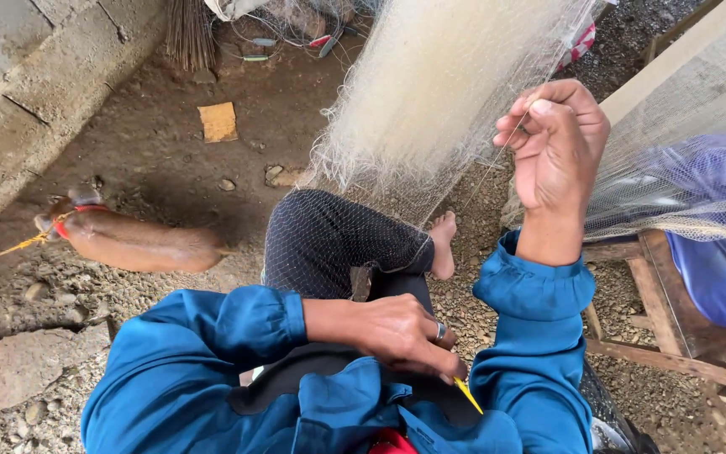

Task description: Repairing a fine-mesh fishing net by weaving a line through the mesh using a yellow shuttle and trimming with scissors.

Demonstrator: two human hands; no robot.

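A pale fishing net [430, 92] hangs from above in front of me and drapes down toward my knee. My right hand [556, 143] is raised at the right, its fingers pinched on a thin strand at the net's edge. My left hand [405, 332] rests low against my lap, closed on a yellow netting needle [467, 395] whose tip points down and to the right. There is a ring on one of its fingers. Both arms are in blue sleeves. My bent leg [329, 240] in dark dotted trousers and my bare foot [443, 244] lie under the net.
A brown dog [128, 240] with a red collar lies on the dirt at left, tied by a yellow rope. A concrete wall [35, 76] runs along the left. At right, more net covers a wooden frame [665, 311] and blue cloth [716, 227]. A cardboard scrap [218, 122] lies beyond.
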